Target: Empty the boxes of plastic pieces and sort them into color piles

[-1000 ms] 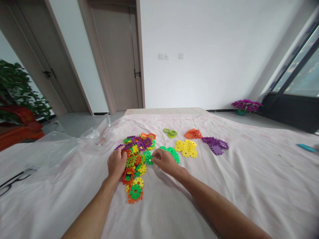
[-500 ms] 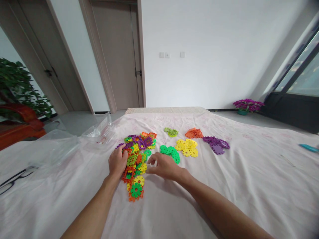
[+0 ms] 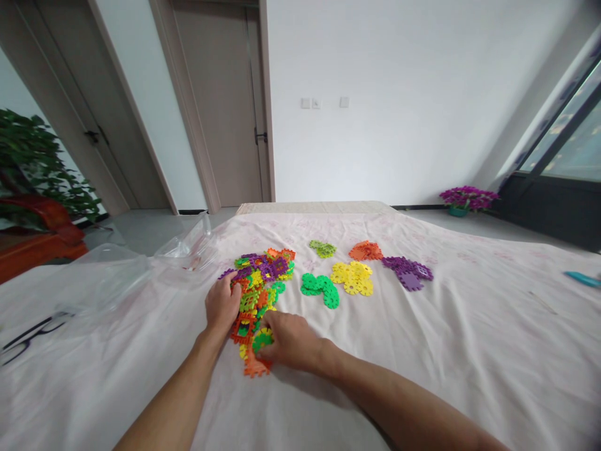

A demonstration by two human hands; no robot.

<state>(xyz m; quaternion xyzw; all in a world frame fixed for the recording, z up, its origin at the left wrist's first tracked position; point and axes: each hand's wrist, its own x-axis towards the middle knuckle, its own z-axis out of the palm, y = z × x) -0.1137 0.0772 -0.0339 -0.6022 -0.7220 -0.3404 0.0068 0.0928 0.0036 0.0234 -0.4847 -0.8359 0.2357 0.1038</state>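
A mixed pile of plastic interlocking pieces (image 3: 256,300) lies in front of me, in orange, green, yellow and purple. Against its left edge rests my left hand (image 3: 222,305), fingers loosely apart and holding no piece. At the near end of the pile, my right hand (image 3: 293,341) pinches a green notched disc (image 3: 261,339) between thumb and fingers. Beneath that disc is an orange square piece (image 3: 256,365). To the right are sorted groups: green discs (image 3: 322,287), yellow discs (image 3: 352,275), light green pieces (image 3: 322,248), orange pieces (image 3: 366,250) and purple squares (image 3: 408,272).
Clear plastic containers (image 3: 110,272) and glasses (image 3: 37,332) lie on the cloth (image 3: 446,351) at left. A blue object (image 3: 582,279) is at the far right edge. A wooden chair (image 3: 51,225) stands beyond the left side.
My right hand has moved down and toward me to the near end of the pile and closed on the green disc there, tilting it. My left hand has stayed in place.
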